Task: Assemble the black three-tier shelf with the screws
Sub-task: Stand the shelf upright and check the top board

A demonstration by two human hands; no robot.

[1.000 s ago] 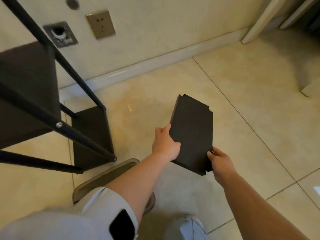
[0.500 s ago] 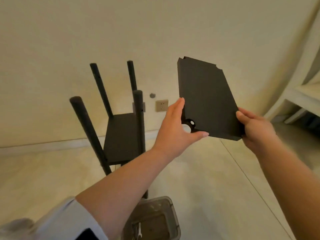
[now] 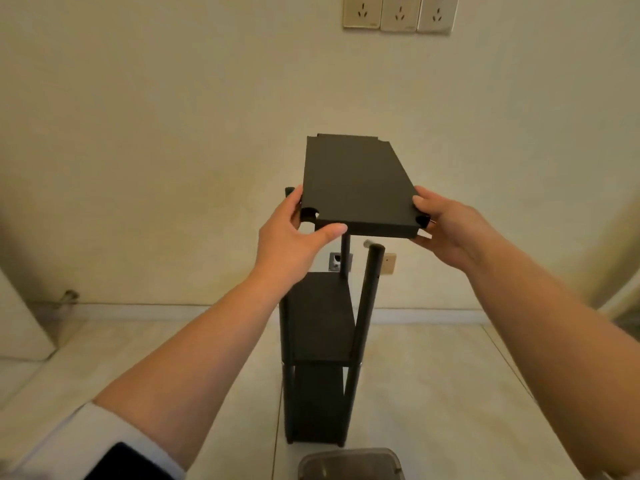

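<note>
Black and flat, the shelf board (image 3: 356, 188) is held level in the air between two hands. The left hand (image 3: 294, 237) grips its near left corner, thumb curled along the front edge and fingers wrapped round the side, just beside a round notch cut into that corner. The right hand (image 3: 446, 230) pinches the near right corner, thumb on the top face and fingers tucked under the board, next to a matching notch. Both grips are closed on the board, not spread.

Directly below the held board stands the shelf frame (image 3: 322, 341), upright on the floor (image 3: 433, 393). Its near right post (image 3: 370, 289) rises with its rounded top just under the board's front edge, apart from it. A thinner rear post (image 3: 345, 258) shows behind it, and the top of another post (image 3: 289, 192) peeks out beside the left hand's fingers. Whether the board touches any post cannot be told. Two boards already sit in the frame: a middle one (image 3: 320, 317) below the hands and a lower one near the floor.

Further down, at the bottom edge of the view, is the rim of a grey plastic bin (image 3: 349, 462). Behind everything is a pale wall (image 3: 156, 133), with a row of sockets (image 3: 398, 12) high above the board and a small socket plate (image 3: 388, 263) low beside the right post. A white sleeve (image 3: 104, 441) covers the left upper arm.
</note>
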